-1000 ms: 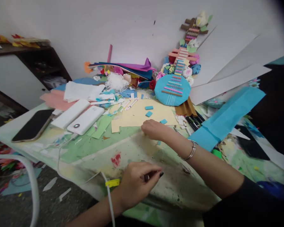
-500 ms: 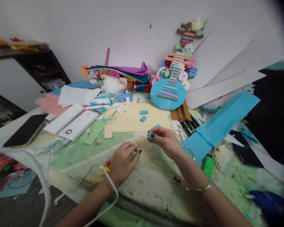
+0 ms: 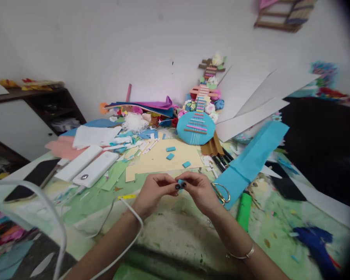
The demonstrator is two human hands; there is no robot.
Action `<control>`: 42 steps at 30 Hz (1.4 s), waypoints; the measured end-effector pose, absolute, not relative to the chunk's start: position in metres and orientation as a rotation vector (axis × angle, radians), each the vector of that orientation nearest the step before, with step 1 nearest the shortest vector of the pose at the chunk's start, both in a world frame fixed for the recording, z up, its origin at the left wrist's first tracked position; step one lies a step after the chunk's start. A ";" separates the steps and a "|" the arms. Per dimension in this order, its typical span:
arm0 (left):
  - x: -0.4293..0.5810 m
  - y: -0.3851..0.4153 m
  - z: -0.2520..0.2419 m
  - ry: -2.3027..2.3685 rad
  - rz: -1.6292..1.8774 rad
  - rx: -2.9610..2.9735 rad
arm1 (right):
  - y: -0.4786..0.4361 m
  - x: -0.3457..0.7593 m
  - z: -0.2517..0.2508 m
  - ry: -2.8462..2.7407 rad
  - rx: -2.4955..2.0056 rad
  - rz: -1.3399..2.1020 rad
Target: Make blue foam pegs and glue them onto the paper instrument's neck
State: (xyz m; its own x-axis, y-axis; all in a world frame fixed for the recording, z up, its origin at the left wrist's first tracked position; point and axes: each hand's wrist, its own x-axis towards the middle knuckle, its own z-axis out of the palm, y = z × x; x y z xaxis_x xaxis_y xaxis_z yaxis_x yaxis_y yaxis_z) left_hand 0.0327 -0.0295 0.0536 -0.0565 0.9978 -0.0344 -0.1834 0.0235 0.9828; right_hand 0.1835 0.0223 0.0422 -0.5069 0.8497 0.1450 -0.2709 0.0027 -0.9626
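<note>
Above the near part of the table, my left hand (image 3: 156,191) and my right hand (image 3: 198,190) meet fingertip to fingertip. Between them they pinch a small blue paper piece (image 3: 180,182), mostly covered by the fingers. Just beyond, on a cream paper sheet (image 3: 151,163), lie similar small blue pieces (image 3: 186,164). Behind the sheet leans a paper lute-shaped craft (image 3: 185,132) with a round blue body, coloured strips and white strings. Gold-handled scissors (image 3: 221,193) lie beside my right wrist on a long blue paper strip (image 3: 251,155).
A green glue bottle or marker (image 3: 244,212) and a blue glue gun (image 3: 316,245) lie at right. Black pens (image 3: 218,164) rest near the craft. At left are a dark phone (image 3: 32,181) and a white power bank (image 3: 96,169). A white cable (image 3: 134,229) crosses my left forearm.
My left hand has come up to the blue piece in my right hand, and both now pinch it. The view has tilted up and turned right. The scissors now show beside my right wrist.
</note>
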 end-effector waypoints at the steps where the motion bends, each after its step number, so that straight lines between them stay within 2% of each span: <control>1: 0.031 -0.028 0.054 1.133 1.277 1.046 | 0.022 0.185 0.044 -1.468 -0.678 1.579; 6: 0.023 -0.011 0.058 1.221 1.178 1.241 | 0.033 0.186 0.053 -1.725 -0.875 1.282; 16: 0.010 0.027 0.047 1.054 1.039 1.095 | 0.078 0.172 0.061 -2.069 -1.016 0.820; 23: -0.003 0.044 0.017 1.157 1.143 0.915 | 0.093 0.150 0.053 -2.240 -0.901 0.557; 30: -0.008 0.039 0.028 1.115 1.135 0.896 | 0.096 0.150 0.056 -2.027 -0.519 0.154; 34: -0.010 0.037 0.030 1.075 1.123 0.825 | 0.093 0.152 0.047 -2.032 -0.363 0.081; 42: -0.014 0.048 0.025 0.849 1.420 0.765 | 0.093 0.146 0.040 -1.973 -0.337 0.113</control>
State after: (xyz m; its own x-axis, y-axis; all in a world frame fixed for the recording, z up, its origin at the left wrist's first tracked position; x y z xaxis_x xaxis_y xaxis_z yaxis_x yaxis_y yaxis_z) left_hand -0.0142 0.0481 0.0253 -0.0288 0.9987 -0.0430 -0.5106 0.0222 0.8596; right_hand 0.1458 0.0933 0.0401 -0.3806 0.2857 0.8795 0.1839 0.9555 -0.2308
